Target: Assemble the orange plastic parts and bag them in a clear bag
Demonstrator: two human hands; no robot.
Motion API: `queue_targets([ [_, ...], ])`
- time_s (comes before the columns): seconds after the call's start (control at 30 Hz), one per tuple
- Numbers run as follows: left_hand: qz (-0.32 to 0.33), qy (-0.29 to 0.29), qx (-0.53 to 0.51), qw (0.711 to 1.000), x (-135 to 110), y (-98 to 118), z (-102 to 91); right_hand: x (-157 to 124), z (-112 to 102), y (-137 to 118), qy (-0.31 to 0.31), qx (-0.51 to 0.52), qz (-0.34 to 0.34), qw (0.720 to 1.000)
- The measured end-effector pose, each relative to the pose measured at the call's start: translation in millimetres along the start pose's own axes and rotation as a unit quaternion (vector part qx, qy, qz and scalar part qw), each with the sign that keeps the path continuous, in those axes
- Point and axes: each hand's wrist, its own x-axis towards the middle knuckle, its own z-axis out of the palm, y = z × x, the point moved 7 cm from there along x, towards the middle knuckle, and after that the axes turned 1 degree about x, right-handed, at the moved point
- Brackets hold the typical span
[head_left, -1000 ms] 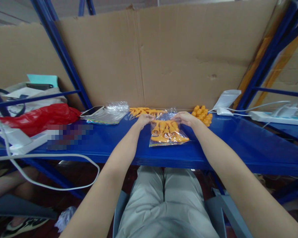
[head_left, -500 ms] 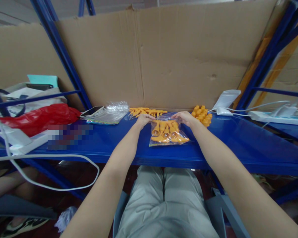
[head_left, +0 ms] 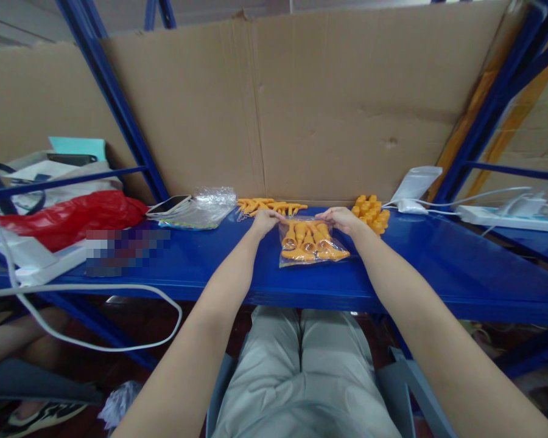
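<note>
A clear plastic bag (head_left: 292,262) lies on the blue shelf top in front of me, with several orange plastic parts (head_left: 309,244) inside, some of them cone-shaped with open ends. My left hand (head_left: 266,221) is closed on the bag's far left corner. At the far right corner, my right hand (head_left: 340,218) pinches the same far edge. Behind my left hand lies a row of orange parts (head_left: 274,204) with small metal chains. A cluster of upright orange pieces (head_left: 371,213) stands just beyond my right hand.
Left of the orange row lie a stack of clear bags (head_left: 205,210) and a phone (head_left: 171,205). A red plastic bag (head_left: 77,216) and a white power strip (head_left: 55,264) are farther left. A white cable (head_left: 164,298) loops over the front edge. Cardboard (head_left: 301,103) walls the back.
The near end of the filled bag has shifted slightly right and away from me. Both hands keep their hold on its far edge, almost in place.
</note>
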Motion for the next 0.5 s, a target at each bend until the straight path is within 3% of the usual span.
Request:
queue_targets([
  [0.23,0.013,-0.017,0.018,1.0,0.7,0.0,0.9,5.0,-3.9,6.4,-0.027,0.012,-0.018,0.999],
  [0.5,0.05,0.005,0.1,0.994,1.4,12.0,-0.5,7.5,-7.0,6.0,0.024,0.03,-0.042,0.998],
])
